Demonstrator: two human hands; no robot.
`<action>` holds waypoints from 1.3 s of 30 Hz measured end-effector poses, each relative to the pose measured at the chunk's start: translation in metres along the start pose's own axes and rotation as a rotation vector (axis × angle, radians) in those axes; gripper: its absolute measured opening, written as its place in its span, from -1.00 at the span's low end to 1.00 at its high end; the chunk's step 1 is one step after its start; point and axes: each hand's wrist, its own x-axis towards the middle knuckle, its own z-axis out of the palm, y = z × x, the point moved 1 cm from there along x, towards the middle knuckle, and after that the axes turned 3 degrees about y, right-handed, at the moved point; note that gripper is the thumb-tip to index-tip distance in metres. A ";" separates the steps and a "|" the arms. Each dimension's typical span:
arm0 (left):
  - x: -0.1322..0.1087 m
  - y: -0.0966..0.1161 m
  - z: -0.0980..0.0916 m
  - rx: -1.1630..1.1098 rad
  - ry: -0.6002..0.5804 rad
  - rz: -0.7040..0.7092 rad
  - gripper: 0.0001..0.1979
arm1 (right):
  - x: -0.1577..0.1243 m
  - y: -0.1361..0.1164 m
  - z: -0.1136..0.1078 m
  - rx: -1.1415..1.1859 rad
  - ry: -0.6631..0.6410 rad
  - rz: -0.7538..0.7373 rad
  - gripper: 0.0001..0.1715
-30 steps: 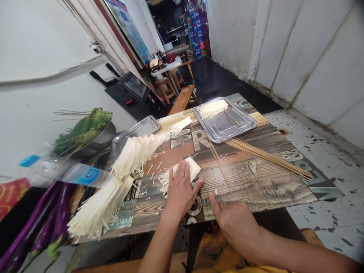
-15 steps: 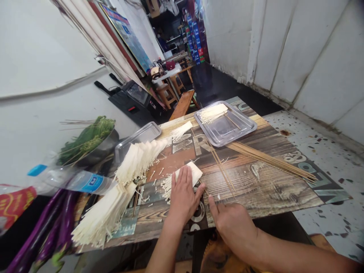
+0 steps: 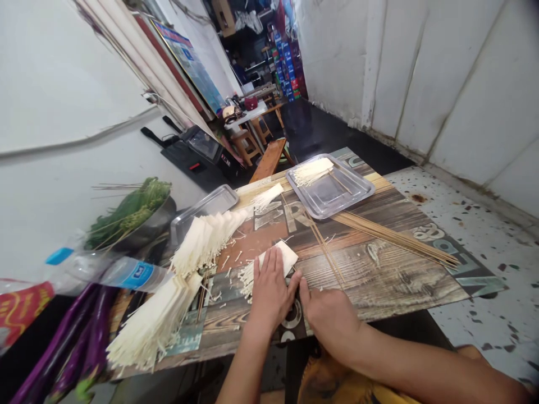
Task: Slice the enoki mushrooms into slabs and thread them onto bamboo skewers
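My left hand (image 3: 269, 283) lies flat with fingers stretched over a bunch of enoki mushrooms (image 3: 287, 253), pressing it to the table. My right hand (image 3: 330, 317) is closed just right of the left thumb, its index finger pointing at the bunch's cut end. It grips a thin bamboo skewer, mostly hidden by the fingers; a short bit shows near the thumb. How deep the skewer sits in the mushrooms is hidden. To the left lie fanned rows of flat enoki bunches (image 3: 147, 320). A single enoki bunch (image 3: 268, 197) with a skewer lies farther back.
A metal tray (image 3: 353, 196) holding skewered enoki stands at the back right, with bamboo skewers (image 3: 396, 238) beside it. Another tray (image 3: 227, 196), a bowl of greens (image 3: 143, 224), a plastic bottle (image 3: 138, 274) and eggplants (image 3: 99, 325) are on the left. Mushroom scraps dot the wooden-patterned table (image 3: 404, 286).
My right hand has moved left, close to my left thumb, and less of the skewer shows between them. The left hand stays on the enoki bunch. The view has shifted slightly.
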 end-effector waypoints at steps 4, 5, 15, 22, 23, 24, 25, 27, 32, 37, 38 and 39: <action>0.001 0.001 0.001 0.015 0.012 -0.011 -0.37 | 0.010 0.001 0.000 0.025 -0.021 0.022 -0.53; 0.002 0.001 0.001 0.019 0.013 -0.012 -0.39 | 0.013 0.001 -0.001 0.035 -0.024 0.032 -0.54; -0.001 -0.017 -0.030 -0.085 0.196 -0.086 -0.45 | 0.024 0.028 -0.026 0.168 -0.057 0.166 -0.74; -0.035 -0.046 0.002 -0.252 0.399 -0.276 -0.46 | 0.044 0.048 -0.062 0.000 0.095 0.083 -0.68; -0.038 -0.046 0.007 -0.246 0.400 -0.282 -0.46 | 0.051 0.054 -0.067 -0.032 0.113 0.074 -0.66; -0.040 -0.046 0.010 -0.232 0.404 -0.285 -0.47 | 0.059 0.061 -0.071 -0.059 0.128 0.074 -0.65; -0.040 -0.045 0.012 -0.214 0.407 -0.276 -0.48 | 0.067 0.070 -0.076 -0.081 0.142 0.084 -0.64; -0.040 -0.043 0.012 -0.176 0.404 -0.238 -0.51 | 0.086 0.089 -0.083 -0.115 0.166 0.130 -0.61; -0.037 -0.041 0.015 -0.117 0.355 -0.176 -0.54 | 0.136 0.140 -0.093 -0.160 0.214 0.292 -0.56; -0.036 -0.043 0.023 -0.099 0.363 -0.196 -0.57 | 0.170 0.181 -0.086 -0.140 0.170 0.455 -0.61; -0.036 -0.043 0.023 -0.096 0.368 -0.197 -0.56 | 0.173 0.188 -0.083 -0.131 0.148 0.488 -0.62; -0.036 -0.043 0.023 -0.094 0.371 -0.197 -0.56 | 0.175 0.194 -0.080 -0.120 0.122 0.519 -0.64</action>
